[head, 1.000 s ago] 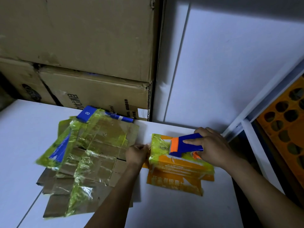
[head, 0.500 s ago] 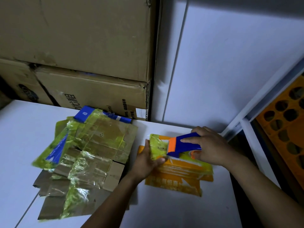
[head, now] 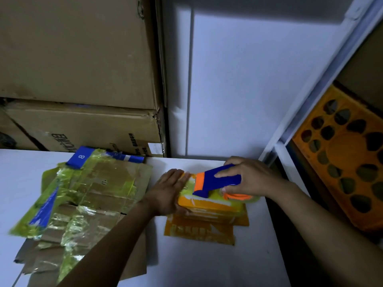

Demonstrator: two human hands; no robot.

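- The desk (head: 207, 266) carries everything. I work near its back right corner, close to the wall, so I judge the stroke should run along the surface towards me, where there is room.
- The pile of flattened cartons (head: 93, 193), wrapped in shiny film, lies to the left, just beside my work. My left forearm crosses over its near corner, and I should lift rather than drag there.
- The orange carton (head: 207, 206) lies flat on the desk between my two grips, its far end under the tool.
- My left grip (head: 170, 191) is released: fingers straight, palm down, pressing the carton's left edge. Firm, even weight here should stop the carton sliding as the tape pulls.
- My right grip (head: 255, 179) is clenched round the tape dispenser (head: 217, 179), forefinger laid along its blue side and its orange mouth down on the carton. I should hold it low and tilted, so the roller lays the tape without wrinkles.
- The yellow-green tape (head: 189, 186) shows on the carton between the dispenser's mouth and my left fingertips. One smooth pull, then a sharp twist to cut.
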